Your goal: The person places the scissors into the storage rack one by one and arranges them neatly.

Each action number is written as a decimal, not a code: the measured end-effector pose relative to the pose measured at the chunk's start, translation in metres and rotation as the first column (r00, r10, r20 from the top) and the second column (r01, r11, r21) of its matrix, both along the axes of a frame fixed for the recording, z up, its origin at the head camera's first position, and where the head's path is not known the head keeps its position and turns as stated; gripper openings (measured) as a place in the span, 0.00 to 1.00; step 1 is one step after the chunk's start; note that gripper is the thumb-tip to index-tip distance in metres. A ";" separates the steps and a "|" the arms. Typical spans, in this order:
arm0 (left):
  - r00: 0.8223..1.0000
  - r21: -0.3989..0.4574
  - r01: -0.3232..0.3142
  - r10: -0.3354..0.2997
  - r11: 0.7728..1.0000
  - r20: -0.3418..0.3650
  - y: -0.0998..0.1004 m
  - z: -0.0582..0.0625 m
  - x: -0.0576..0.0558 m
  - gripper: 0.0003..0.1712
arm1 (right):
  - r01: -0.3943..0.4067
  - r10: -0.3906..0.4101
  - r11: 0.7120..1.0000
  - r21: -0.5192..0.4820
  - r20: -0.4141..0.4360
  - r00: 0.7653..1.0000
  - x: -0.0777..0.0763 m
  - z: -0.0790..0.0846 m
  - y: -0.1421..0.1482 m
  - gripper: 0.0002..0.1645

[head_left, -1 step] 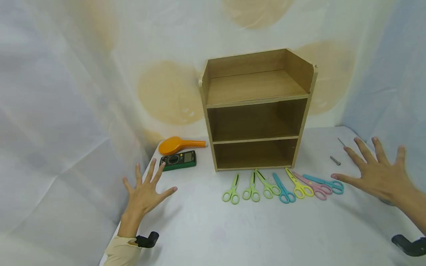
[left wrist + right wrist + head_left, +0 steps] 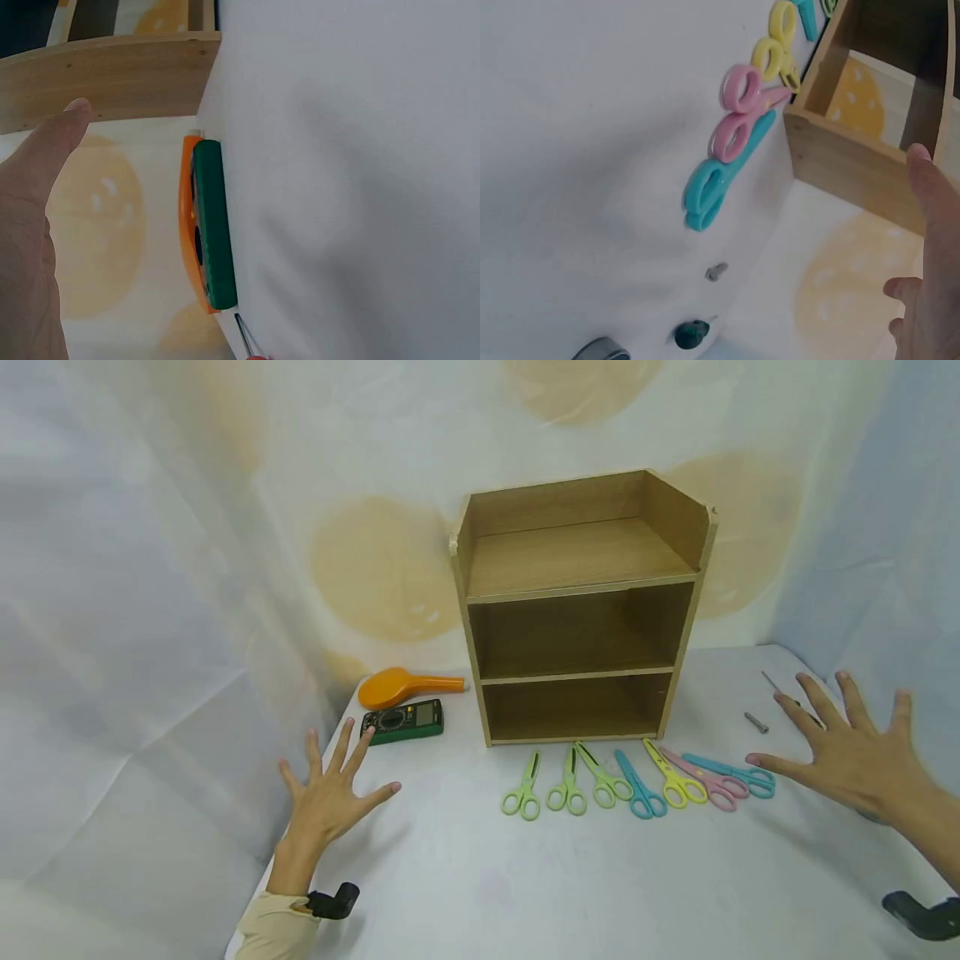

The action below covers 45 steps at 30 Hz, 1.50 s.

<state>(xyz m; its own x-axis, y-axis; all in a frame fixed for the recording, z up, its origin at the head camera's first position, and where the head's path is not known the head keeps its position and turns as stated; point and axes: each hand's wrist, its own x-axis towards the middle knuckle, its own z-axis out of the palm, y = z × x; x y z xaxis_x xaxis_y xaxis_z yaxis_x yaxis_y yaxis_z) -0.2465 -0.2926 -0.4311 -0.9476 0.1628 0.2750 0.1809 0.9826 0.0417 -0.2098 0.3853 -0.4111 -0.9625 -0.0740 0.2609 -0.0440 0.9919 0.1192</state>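
My left hand [image 2: 322, 806] is held over the left side of the table with fingers spread, nearest a green multimeter [image 2: 405, 722]. Behind the multimeter lies an orange paddle-shaped thing with a handle [image 2: 390, 687]. Over the right side, my right hand [image 2: 862, 760] also has its fingers spread and holds nothing. Close by it are a blue pair of scissors [image 2: 720, 767] and a bolt [image 2: 756, 722]. A thin-shafted tool [image 2: 768, 680] is partly hidden behind that hand; its dark green handle [image 2: 691, 334] shows in the right wrist view.
A wooden shelf unit [image 2: 581, 586] stands at the back. Along its front lie several scissors: light green [image 2: 529, 774], blue [image 2: 632, 779], yellow [image 2: 663, 764] and pink [image 2: 697, 774]. A red-handled tool [image 2: 244, 336] and a grey round thing [image 2: 602, 349] lie near the hands.
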 end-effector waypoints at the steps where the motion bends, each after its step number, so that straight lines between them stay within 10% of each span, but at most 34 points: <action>1: 1.000 0.003 0.000 0.000 1.000 0.001 0.000 -0.001 -0.001 0.58 | -0.001 0.001 1.000 -0.002 0.001 1.000 0.000 0.000 0.000 0.71; 12: 0.994 0.279 0.094 -0.073 0.956 -0.083 0.023 0.012 -0.026 0.55 | -0.230 0.216 0.962 -0.145 -0.109 0.970 -0.028 0.005 -0.027 0.45; 15: 0.985 0.428 0.154 -0.103 0.890 -0.141 0.044 0.027 -0.045 0.52 | -0.273 0.261 0.947 -0.171 -0.090 0.961 -0.036 0.000 -0.031 0.35; 21: 0.940 0.652 0.327 -0.166 0.684 -0.297 0.099 0.051 -0.085 0.41 | -0.250 0.257 0.950 -0.188 0.016 0.966 -0.043 -0.020 -0.018 0.21; 25: 0.886 0.650 0.450 -0.215 0.613 -0.411 0.132 0.056 -0.104 0.37 | -0.223 0.238 0.955 -0.197 0.055 0.970 -0.040 -0.035 -0.002 0.15; 33: 0.841 0.697 0.526 -0.178 0.487 -0.511 0.164 0.056 -0.128 0.30 | -0.179 0.225 0.943 -0.280 0.141 0.964 -0.043 -0.047 0.010 0.07; 45: 0.842 0.724 0.532 -0.184 0.439 -0.507 0.179 0.045 -0.135 0.30 | -0.208 0.252 0.938 -0.277 0.131 0.959 -0.047 -0.061 0.017 0.04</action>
<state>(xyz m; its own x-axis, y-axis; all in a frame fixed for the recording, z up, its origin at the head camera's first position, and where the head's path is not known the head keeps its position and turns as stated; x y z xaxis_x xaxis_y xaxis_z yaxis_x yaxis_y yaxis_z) -0.3815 -0.1140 -0.3866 -0.6869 0.0037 0.7268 0.6786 0.3613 0.6395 -0.2566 0.4020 -0.4720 -0.9577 -0.2496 0.1429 -0.2719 0.9477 -0.1670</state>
